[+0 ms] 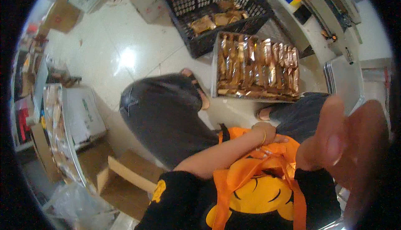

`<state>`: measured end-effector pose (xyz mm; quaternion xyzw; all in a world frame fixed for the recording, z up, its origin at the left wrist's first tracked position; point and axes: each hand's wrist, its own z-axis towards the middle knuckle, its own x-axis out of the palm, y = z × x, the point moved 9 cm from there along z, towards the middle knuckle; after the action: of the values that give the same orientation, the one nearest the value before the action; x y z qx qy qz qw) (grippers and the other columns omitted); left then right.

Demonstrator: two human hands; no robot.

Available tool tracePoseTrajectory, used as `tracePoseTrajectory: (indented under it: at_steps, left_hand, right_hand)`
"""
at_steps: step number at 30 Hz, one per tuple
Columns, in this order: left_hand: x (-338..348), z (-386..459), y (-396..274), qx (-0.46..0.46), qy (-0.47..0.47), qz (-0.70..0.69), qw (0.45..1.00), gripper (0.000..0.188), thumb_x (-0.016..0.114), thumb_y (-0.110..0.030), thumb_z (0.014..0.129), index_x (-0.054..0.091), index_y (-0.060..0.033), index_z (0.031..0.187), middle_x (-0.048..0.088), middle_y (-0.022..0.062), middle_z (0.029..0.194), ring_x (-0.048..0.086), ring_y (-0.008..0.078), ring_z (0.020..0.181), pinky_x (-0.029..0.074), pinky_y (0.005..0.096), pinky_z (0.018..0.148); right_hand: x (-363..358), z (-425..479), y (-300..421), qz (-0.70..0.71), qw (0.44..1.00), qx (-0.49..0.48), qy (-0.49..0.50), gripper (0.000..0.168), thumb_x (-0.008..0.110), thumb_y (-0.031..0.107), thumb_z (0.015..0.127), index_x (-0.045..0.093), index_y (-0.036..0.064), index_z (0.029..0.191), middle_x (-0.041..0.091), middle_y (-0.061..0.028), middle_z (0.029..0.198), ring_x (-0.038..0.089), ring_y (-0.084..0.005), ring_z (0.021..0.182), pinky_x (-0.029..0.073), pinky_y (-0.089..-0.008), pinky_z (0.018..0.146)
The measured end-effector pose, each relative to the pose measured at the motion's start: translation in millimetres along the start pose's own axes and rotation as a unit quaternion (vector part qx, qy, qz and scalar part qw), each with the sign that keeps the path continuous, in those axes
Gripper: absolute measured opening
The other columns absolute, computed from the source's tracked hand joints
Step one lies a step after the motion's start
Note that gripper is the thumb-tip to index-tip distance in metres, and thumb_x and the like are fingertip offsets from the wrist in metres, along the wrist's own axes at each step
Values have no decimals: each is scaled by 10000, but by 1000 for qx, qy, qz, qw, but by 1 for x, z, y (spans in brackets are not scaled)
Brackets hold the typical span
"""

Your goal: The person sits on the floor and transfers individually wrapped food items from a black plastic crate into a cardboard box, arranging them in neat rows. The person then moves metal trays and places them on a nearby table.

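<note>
My left hand [264,133], with a gold-coloured bangle at the wrist, rests on the orange apron [250,164] in my lap. Its fingers curl downward, and whether they grip the cloth cannot be told. Raised close to the camera, my right hand [347,139] is large and blurred at the right. Its thumb and a finger show, with no object visible in it. On the floor before me, by my feet, a shallow box [214,73] is packed with rows of shiny brown-gold wrapped packets [258,62].
Behind the box stands a black plastic crate [191,45] holding several flat packets [203,24]. Open cardboard boxes [125,195] and a white carton [83,114] are at left. A sealing machine [332,14] and stacked metal trays [344,79] are at right.
</note>
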<state>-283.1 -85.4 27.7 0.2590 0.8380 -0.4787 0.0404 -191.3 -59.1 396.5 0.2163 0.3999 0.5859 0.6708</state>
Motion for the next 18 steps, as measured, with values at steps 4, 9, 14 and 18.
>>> tracePoseTrajectory:
  at_steps: [4,9,14,18]
  left_hand:
    - [2,2,-5,-9,-15,10,1000,1032,294,-893,811,723,16,1048,707,196,1081,673,337,1039,511,428,903]
    - [8,11,-8,-17,-12,22,1000,1028,314,-882,818,681,35,1105,700,220,1088,671,356,1036,515,436,896]
    - [33,27,-28,17,27,29,999,1032,324,-875,820,655,50,1133,672,273,1116,641,411,1073,487,466,924]
    - [25,27,-15,7,12,20,1000,1026,333,-853,842,628,76,1159,662,295,1124,626,423,1096,473,472,947]
  right_hand:
    - [-4,-13,22,-16,999,-1,31,309,538,312,958,653,34,1029,622,-66,936,572,-191,896,449,-307,821]
    - [-7,-33,60,-26,998,-8,57,316,530,323,963,653,39,1029,624,-59,932,573,-184,869,454,-301,793]
    - [-22,-56,91,-82,996,10,30,323,522,334,969,653,44,1028,627,-53,928,573,-177,842,459,-294,764]
    - [-40,-72,94,-81,997,-12,-11,329,516,342,973,653,48,1027,629,-48,924,574,-172,820,463,-289,741]
